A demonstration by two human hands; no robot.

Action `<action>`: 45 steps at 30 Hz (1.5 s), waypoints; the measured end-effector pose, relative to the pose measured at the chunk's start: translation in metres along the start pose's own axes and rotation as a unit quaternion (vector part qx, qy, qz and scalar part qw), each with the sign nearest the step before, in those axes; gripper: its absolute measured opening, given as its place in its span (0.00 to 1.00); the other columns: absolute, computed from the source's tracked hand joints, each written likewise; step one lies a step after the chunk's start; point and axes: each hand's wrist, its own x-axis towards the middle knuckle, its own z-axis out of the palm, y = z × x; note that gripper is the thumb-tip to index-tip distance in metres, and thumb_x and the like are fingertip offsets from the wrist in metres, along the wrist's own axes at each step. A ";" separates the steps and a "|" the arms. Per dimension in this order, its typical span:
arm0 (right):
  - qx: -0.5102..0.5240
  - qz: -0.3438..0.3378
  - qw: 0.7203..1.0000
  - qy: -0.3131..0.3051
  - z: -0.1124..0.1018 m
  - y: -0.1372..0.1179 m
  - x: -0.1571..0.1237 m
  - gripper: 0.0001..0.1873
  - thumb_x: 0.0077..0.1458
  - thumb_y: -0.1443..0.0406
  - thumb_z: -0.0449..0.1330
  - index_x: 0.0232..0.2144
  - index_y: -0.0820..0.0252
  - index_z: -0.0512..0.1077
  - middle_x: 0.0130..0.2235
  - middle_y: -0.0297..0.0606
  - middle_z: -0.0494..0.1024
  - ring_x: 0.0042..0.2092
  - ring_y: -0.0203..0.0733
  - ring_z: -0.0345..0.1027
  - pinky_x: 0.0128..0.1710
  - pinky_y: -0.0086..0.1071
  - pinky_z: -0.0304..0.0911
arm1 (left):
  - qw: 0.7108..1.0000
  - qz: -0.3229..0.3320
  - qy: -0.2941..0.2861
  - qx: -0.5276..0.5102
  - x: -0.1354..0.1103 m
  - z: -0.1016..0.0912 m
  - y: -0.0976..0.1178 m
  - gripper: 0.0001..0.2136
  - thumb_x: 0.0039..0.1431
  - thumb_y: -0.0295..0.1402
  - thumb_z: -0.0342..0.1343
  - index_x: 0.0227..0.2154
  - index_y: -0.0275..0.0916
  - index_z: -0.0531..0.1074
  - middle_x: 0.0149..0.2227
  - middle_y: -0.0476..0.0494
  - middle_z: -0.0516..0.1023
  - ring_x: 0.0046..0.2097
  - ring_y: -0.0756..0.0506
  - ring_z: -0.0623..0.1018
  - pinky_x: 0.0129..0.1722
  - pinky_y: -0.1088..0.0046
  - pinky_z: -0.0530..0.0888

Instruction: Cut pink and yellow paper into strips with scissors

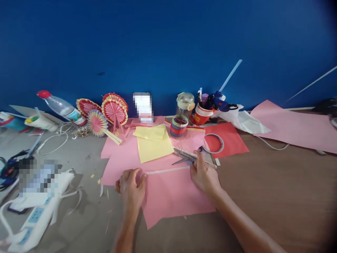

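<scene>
"Where's the pink sheet (179, 198)?"

"Near the middle of the table (263, 196), between the two hands, a white strip (168, 171) running along its far edge."

"And the left hand (132, 184)?"

"At the sheet's far left corner, fingers bent, thumb by the strip's left end. I can't tell whether it pinches the paper or only presses it."

"The right hand (205, 174)?"

"At the strip's right end, fingers curled. A grey tool (184, 154) shows just beyond it, partly covered by the fingers; whether they grip the tool, the strip or the sheet, I can't tell."

"What's beyond?"

"A yellow sheet (155, 150), its far part folded over, lying on more pink paper (113, 172). To its right stands a jar (179, 131) wrapped in coloured bands; farther right, a tape roll (222, 144) overlaps a red sheet (237, 140)."

"Far left?"

"Paper fans (115, 110) beside a tilted bottle (64, 109). Near left, a power strip (35, 216)."
</scene>
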 end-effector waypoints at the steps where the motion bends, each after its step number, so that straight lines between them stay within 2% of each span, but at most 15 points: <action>1: -0.002 -0.005 1.000 0.004 0.000 0.000 0.000 0.28 0.53 0.72 0.51 0.57 0.69 0.55 0.27 0.38 0.76 0.26 0.42 0.69 0.21 0.29 0.48 | 1.000 0.011 -0.008 0.003 0.000 0.001 0.002 0.08 0.57 0.36 0.53 0.36 0.42 0.74 0.39 0.42 0.75 0.42 0.40 0.73 0.49 0.57 0.58; 4: 0.014 -0.017 1.000 0.019 0.003 0.001 -0.002 0.28 0.52 0.72 0.50 0.57 0.70 0.55 0.27 0.39 0.76 0.27 0.42 0.69 0.22 0.29 0.51 | 0.999 0.034 -0.015 0.007 0.000 0.004 0.006 0.06 0.57 0.32 0.52 0.31 0.42 0.74 0.36 0.43 0.75 0.41 0.41 0.73 0.49 0.57 0.58; 7: 0.089 -0.028 0.995 0.032 0.000 0.003 -0.002 0.29 0.51 0.71 0.51 0.57 0.69 0.56 0.26 0.36 0.75 0.27 0.42 0.68 0.24 0.29 0.55 | 0.999 0.049 0.004 -0.009 0.001 0.005 0.006 0.06 0.56 0.30 0.51 0.27 0.42 0.72 0.34 0.43 0.74 0.40 0.41 0.73 0.48 0.58 0.61; 10: 0.214 -0.047 0.975 0.045 -0.013 0.007 0.000 0.25 0.49 0.69 0.52 0.52 0.66 0.62 0.24 0.31 0.71 0.26 0.40 0.67 0.27 0.30 0.60 | 0.988 0.097 0.039 -0.115 0.003 0.003 0.002 0.05 0.58 0.32 0.50 0.28 0.41 0.69 0.36 0.42 0.74 0.44 0.41 0.73 0.47 0.61 0.65; 13: 0.307 -0.044 0.949 0.059 -0.032 0.009 0.003 0.16 0.53 0.65 0.52 0.44 0.63 0.69 0.24 0.31 0.70 0.26 0.37 0.65 0.28 0.29 0.61 | 0.960 0.131 0.035 -0.246 0.005 0.001 -0.002 0.06 0.60 0.36 0.48 0.30 0.41 0.66 0.42 0.40 0.74 0.48 0.43 0.73 0.47 0.65 0.69; 16: 0.330 -0.068 0.935 0.106 -0.044 0.011 0.007 0.13 0.56 0.63 0.51 0.38 0.62 0.73 0.29 0.36 0.72 0.30 0.37 0.66 0.31 0.29 0.63 | 0.941 0.104 -0.012 -0.321 0.003 -0.001 -0.004 0.06 0.61 0.37 0.47 0.33 0.41 0.64 0.45 0.39 0.75 0.48 0.44 0.75 0.47 0.66 0.70; 20: 0.308 -0.172 0.927 0.127 -0.039 0.011 0.011 0.11 0.56 0.67 0.52 0.34 0.60 0.75 0.36 0.41 0.76 0.40 0.41 0.70 0.43 0.36 0.65 | 0.922 0.055 -0.021 -0.383 0.000 -0.006 -0.004 0.09 0.60 0.41 0.49 0.35 0.41 0.63 0.42 0.39 0.77 0.45 0.43 0.76 0.44 0.66 0.72; 24: 0.253 -0.278 0.923 0.088 -0.031 0.006 0.009 0.18 0.54 0.70 0.53 0.46 0.58 0.73 0.45 0.44 0.77 0.49 0.46 0.67 0.51 0.45 0.62 | 0.903 0.017 -0.025 -0.429 0.000 -0.013 0.000 0.12 0.59 0.44 0.51 0.34 0.41 0.64 0.39 0.40 0.78 0.39 0.45 0.77 0.39 0.68 0.72; 27: 0.218 -0.299 0.928 0.035 -0.031 0.003 0.007 0.25 0.54 0.71 0.54 0.54 0.56 0.68 0.47 0.42 0.77 0.50 0.45 0.67 0.51 0.45 0.62 | 0.889 0.004 -0.034 -0.457 0.000 -0.017 0.002 0.14 0.56 0.47 0.53 0.32 0.40 0.64 0.37 0.41 0.79 0.36 0.45 0.77 0.35 0.70 0.71; 29: 0.213 -0.287 0.934 -0.007 -0.032 0.003 0.007 0.22 0.53 0.71 0.55 0.51 0.56 0.71 0.41 0.40 0.79 0.45 0.43 0.70 0.50 0.42 0.62 | 0.879 0.000 -0.034 -0.476 0.000 -0.019 0.003 0.16 0.53 0.49 0.55 0.31 0.40 0.64 0.35 0.41 0.79 0.37 0.44 0.77 0.36 0.70 0.71; 32: 0.257 -0.253 0.931 -0.055 -0.035 0.004 0.008 0.12 0.52 0.71 0.56 0.36 0.59 0.77 0.33 0.37 0.79 0.38 0.40 0.71 0.45 0.36 0.64 | 0.863 -0.036 -0.045 -0.502 0.000 -0.020 0.003 0.18 0.51 0.50 0.57 0.33 0.39 0.65 0.35 0.42 0.79 0.36 0.45 0.77 0.33 0.71 0.71; 34: 0.301 -0.230 0.922 -0.083 -0.040 0.004 0.007 0.08 0.51 0.71 0.56 0.31 0.60 0.76 0.32 0.37 0.78 0.36 0.39 0.70 0.39 0.32 0.64 | 0.844 -0.075 -0.073 -0.526 0.001 -0.020 0.004 0.23 0.50 0.51 0.58 0.41 0.38 0.66 0.33 0.44 0.77 0.31 0.47 0.76 0.29 0.73 0.70; 36: 0.339 -0.214 0.909 -0.118 -0.049 0.004 0.005 0.07 0.51 0.71 0.56 0.29 0.61 0.74 0.32 0.36 0.77 0.35 0.38 0.69 0.36 0.30 0.63 | 0.815 -0.108 -0.121 -0.556 0.001 -0.020 0.005 0.33 0.47 0.51 0.61 0.52 0.37 0.63 0.30 0.47 0.76 0.28 0.48 0.74 0.27 0.74 0.69; 38: 0.367 -0.205 0.893 -0.161 -0.057 0.004 0.002 0.06 0.52 0.70 0.56 0.29 0.61 0.73 0.32 0.35 0.76 0.34 0.36 0.68 0.35 0.28 0.61 | 0.785 -0.132 -0.166 -0.581 0.003 -0.020 0.005 0.40 0.42 0.48 0.66 0.57 0.37 0.60 0.26 0.51 0.74 0.25 0.50 0.73 0.26 0.76 0.68; 45: 0.454 -0.150 0.834 -0.276 -0.062 0.013 0.004 0.07 0.50 0.63 0.61 0.28 0.62 0.72 0.27 0.32 0.71 0.29 0.32 0.60 0.29 0.26 0.55 | 0.741 -0.155 -0.187 -0.626 0.007 -0.015 -0.004 0.30 0.40 0.39 0.69 0.48 0.36 0.71 0.21 0.55 0.71 0.23 0.55 0.68 0.25 0.82 0.65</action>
